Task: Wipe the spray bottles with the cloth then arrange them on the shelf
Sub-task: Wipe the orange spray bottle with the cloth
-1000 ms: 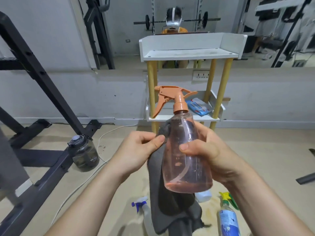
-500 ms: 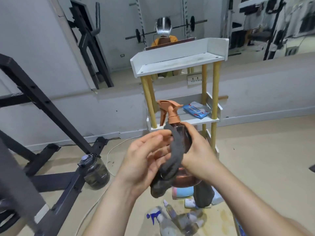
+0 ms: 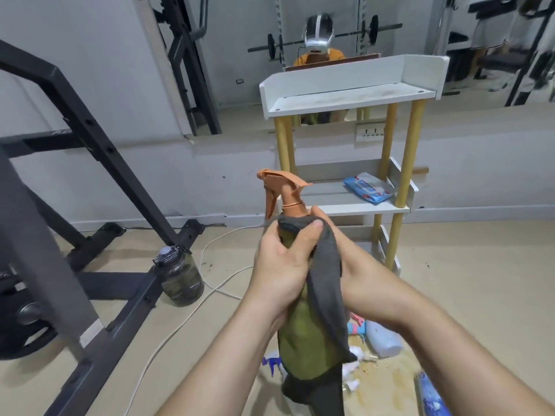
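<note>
I hold a spray bottle with an orange trigger head (image 3: 285, 190) upright in front of me. A grey cloth with an olive-green side (image 3: 327, 280) is wrapped round its body, so only the orange head and neck show. My left hand (image 3: 279, 265) grips the cloth round the bottle, thumb pressed near the neck. From the right side, my right hand (image 3: 357, 271) holds the bottle, partly behind the hanging cloth. The white shelf unit with yellow legs (image 3: 345, 97) stands just beyond.
A blue wipes pack (image 3: 369, 187) lies on the middle shelf. Below my hands on the floor lie a blue-trigger bottle (image 3: 271, 363), a white bottle (image 3: 384, 337) and a blue-labelled bottle (image 3: 432, 394). A dark jug (image 3: 180, 277), a white cable (image 3: 186, 319) and a black gym rack (image 3: 90, 130) are left.
The bare pink bottle body is now covered by the cloth. My left hand has closed round the cloth and slid up to the neck. The trigger head now points left.
</note>
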A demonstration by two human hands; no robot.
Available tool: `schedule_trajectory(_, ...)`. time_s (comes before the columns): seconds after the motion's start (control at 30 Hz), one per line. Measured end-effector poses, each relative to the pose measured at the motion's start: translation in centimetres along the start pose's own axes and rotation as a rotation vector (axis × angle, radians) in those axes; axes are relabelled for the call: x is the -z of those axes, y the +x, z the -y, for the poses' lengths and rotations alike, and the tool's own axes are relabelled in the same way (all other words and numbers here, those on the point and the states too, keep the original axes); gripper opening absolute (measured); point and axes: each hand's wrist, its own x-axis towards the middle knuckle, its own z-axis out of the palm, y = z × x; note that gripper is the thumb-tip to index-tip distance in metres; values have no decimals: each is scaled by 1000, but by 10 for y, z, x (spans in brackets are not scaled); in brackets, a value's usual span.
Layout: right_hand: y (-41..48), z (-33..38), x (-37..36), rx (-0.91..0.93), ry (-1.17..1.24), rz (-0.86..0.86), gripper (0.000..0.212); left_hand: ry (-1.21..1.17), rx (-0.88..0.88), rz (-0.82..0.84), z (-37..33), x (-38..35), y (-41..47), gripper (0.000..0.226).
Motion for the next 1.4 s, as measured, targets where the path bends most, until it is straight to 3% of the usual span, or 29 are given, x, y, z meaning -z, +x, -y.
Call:
schedule_trajectory(0.07, -8, 6, 15, -43, 286, 144, 98, -74, 38, -35, -8, 6, 6, 23)
schedule_trajectory(0.17, -13, 6, 10, -117, 212, 262, 103, -41, 26, -123, -11, 14, 16, 42)
schedule_trajectory(0.27, -1, -5, -28, -99, -40, 3, 95, -35, 89, -229, -8, 13, 21, 58)
schedule_trajectory(0.33, 3, -15, -43, -35, -109, -177, 88, -16, 51, -199, -5, 14, 23, 55)
schedule_trajectory(0.43, 7, -18, -37, -37, 36, -255, 79, 7, 0, 46, 0, 14, 21, 35)
schedule_trajectory(0.5, 9, -16, -28, -11, 32, -271, 77, 118, -9, 186, 7, 14, 20, 36)
schedule_trajectory(0.53, 9, -14, -27, -4, -34, -270, 75, 129, -4, 175, 11, 14, 20, 38)
schedule_trajectory(0.63, 5, -16, -29, 3, -196, -227, 74, -40, 86, -67, 9, 22, 24, 15)
schedule_trajectory(0.77, 4, -14, -26, -34, -114, -94, 70, 116, 56, -158, 9, 32, 30, 34)
schedule_trajectory(0.93, 2, -18, -35, -90, 87, -187, 63, 274, 94, -238, -5, 27, 24, 60)
schedule_trajectory(1.0, 2, -17, -39, -128, 301, -210, 59, 299, 56, -176, -8, 29, 21, 53)
schedule_trajectory(1.07, 4, -16, -40, -188, 532, -226, 58, 322, -14, 44, -2, 26, 18, 46)
schedule_trajectory(1.13, 5, -20, -38, -250, 582, -242, 79, 427, -3, 247, 7, 26, 19, 41)
schedule_trajectory(1.2, 4, -21, -37, -283, 555, -198, 101, 443, -3, 266, 9, 32, 22, 54)
schedule_trajectory(1.3, 2, -6, -28, -311, 618, -8, 76, 553, -30, 87, 6, 35, 20, 53)
schedule_trajectory(1.4, 0, 7, -11, -417, 428, 116, 44, 812, -46, 31, 3, 27, 5, 54)
